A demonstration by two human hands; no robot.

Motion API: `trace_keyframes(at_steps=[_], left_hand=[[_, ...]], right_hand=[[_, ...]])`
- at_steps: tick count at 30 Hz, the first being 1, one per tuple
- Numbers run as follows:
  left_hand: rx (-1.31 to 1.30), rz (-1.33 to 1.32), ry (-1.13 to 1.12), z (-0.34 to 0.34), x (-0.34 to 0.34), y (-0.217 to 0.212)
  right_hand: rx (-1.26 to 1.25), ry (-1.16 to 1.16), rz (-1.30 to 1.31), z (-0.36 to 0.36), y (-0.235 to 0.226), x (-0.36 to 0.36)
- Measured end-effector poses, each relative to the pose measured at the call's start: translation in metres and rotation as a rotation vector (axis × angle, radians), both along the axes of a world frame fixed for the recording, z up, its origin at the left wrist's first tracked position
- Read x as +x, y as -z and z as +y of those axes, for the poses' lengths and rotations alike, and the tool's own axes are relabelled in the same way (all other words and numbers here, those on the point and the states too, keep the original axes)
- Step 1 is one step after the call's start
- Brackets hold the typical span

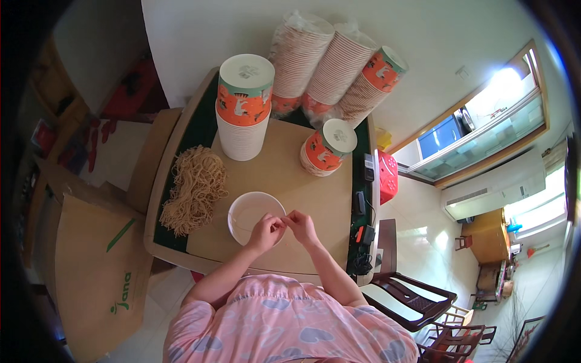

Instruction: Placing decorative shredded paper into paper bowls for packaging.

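A white round paper tub (241, 204) stands mouth up near the table's front edge. Over its right rim my left hand (266, 232) and my right hand (301, 228) meet, their fingertips pinched together. What the fingers hold is too small to make out. A faint thin line, perhaps a strand, shows inside the tub near my left hand. Left of the tub lies a loose heap of beige string (195, 189). Behind it rises a tall stack of upturned paper tubs (243, 130), the top one orange and green. A shorter upturned stack (324, 154) stands at the right.
Several tall tub stacks, one with an orange end (382, 71), lean against the wall at the table's back. Small black devices and cables (363, 235) line the right edge. A large cardboard box (100, 266) stands left, a dark wooden chair (417, 302) right.
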State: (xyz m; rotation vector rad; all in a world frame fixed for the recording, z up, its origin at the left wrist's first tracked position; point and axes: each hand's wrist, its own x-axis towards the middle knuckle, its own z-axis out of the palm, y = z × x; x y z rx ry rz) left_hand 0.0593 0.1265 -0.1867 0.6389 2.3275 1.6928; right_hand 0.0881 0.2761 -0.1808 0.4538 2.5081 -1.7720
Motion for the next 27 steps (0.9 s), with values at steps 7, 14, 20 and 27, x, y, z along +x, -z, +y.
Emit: trace_keyframes(at_steps=[7,14,20,27], left_hand=[[0.329,-0.503,0.021,0.0,-0.003,0.013],[0.678,-1.317,0.161,-0.01,-0.014,0.006],[0.742,-1.408,0.137,-0.007,-0.013,0.011],[0.745,-1.392,-0.012,-0.008,-0.015,0.005]], right_hand=[[-0.145,0.191,0.13,-0.016,-0.002,0.011],[0.03,0.247,0.172,-0.024,0.002,0.017],[-0.031,0.327,0.262,-0.035,0.0,0.019],[0.175,0.136,0.4,-0.034,-0.014,0.025]])
